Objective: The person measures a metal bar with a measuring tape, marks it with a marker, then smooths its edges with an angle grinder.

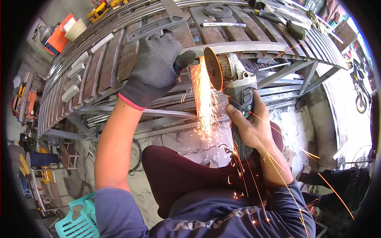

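Note:
My left hand (156, 65), in a dark grey glove with a red cuff, is closed on a metal bar at the front edge of the slatted steel workbench (107, 81). My bare right hand (252, 121) is wrapped round the body of an angle grinder (241, 89). Its thin disc (213, 68) stands upright beside my left thumb, at the bar's edge. Bright sparks (207, 107) stream down from the disc, and some fly toward my right arm and shirt. The exact point of contact is hidden by the glare and the disc.
On the bench lie a marker (223, 24), a spare disc (217, 10), a tape measure (295, 29) and short metal pieces (75, 81). A teal plastic chair (77, 222) is at lower left. Another person's dark-clothed leg (333, 180) shows at right.

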The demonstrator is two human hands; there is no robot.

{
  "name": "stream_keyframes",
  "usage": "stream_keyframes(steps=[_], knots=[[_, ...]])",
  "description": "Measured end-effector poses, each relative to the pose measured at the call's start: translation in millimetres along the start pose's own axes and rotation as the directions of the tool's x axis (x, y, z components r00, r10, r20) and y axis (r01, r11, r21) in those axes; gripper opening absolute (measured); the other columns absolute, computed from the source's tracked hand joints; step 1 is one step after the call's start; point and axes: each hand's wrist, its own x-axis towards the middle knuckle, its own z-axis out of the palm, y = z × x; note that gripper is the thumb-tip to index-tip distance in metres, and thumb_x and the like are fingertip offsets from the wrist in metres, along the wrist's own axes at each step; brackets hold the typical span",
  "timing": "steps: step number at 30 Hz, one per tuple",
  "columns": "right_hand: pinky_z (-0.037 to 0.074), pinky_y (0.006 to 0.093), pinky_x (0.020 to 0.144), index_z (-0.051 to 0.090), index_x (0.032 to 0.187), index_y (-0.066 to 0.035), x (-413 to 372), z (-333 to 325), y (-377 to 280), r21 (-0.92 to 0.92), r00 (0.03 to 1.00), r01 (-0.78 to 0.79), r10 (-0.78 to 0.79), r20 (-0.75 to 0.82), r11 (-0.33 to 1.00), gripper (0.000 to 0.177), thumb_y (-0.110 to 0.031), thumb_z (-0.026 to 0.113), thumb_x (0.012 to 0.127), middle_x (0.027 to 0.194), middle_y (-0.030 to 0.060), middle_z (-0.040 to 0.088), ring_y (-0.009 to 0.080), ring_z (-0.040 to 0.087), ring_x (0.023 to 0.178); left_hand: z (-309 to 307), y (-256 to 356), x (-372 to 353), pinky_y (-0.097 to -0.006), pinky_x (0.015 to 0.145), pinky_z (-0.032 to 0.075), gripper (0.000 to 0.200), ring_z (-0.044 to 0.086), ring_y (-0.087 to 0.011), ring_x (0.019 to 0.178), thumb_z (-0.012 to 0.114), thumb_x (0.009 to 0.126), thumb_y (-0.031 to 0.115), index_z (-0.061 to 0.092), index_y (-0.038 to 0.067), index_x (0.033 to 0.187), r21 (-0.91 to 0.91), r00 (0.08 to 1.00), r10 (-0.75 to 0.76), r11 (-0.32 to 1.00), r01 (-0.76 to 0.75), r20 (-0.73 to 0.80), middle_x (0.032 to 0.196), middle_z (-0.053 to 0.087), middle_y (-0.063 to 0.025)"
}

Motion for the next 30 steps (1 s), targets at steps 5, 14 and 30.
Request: stream_keyframes(steps=[5,14,30], knots=[[0.06,0.0466,0.098,0.066,0.135,0.011,-0.3,1.3,-0.2,0.026,0.999,-0.048,0.048,0.01,0.999,0.06,-0.031,0.087,0.098,0.113,0.0272,0.083,0.0345,0.081,0.107,-3.2,0.7,0.9,-0.0557,0.091,0.05,0.025,0.065,-0.0453,0.104,0.075,0.107,0.029,0.073,0.005,0.101,0.044,0.991,-0.046,0.998,0.041,0.125,0.104,0.068,-0.0197],[0.061,0.0464,0.096,0.066,0.134,0.01,1.3,1.1,-6.8,0.008,1.0,0.009,-0.009,-0.003,1.0,0.058,-0.031,0.087,0.098,0.112,0.0265,0.083,0.0339,0.081,0.104,4.1,-3.6,-1.7,-0.0555,0.088,0.052,0.024,0.066,-0.043,0.097,0.08,0.092,0.029,0.072,0.007,0.085,0.005,0.999,0.027,1.0,-0.027,-0.031,0.098,0.07,-0.021],[0.06,0.0473,0.1,0.065,0.135,0.011,4.1,2.5,-0.6,-0.009,1.0,-0.017,0.017,0.007,1.0,0.061,-0.031,0.087,0.098,0.113,0.0292,0.082,0.0379,0.082,0.11,4.6,-2.5,0.0,-0.0573,0.085,0.051,0.066,0.066,-0.0437,0.092,0.051,0.116,0.061,0.071,0.006,0.084,0.021,1.0,-0.006,1.0,0.006,0.001,0.092,0.067,-0.0225]])
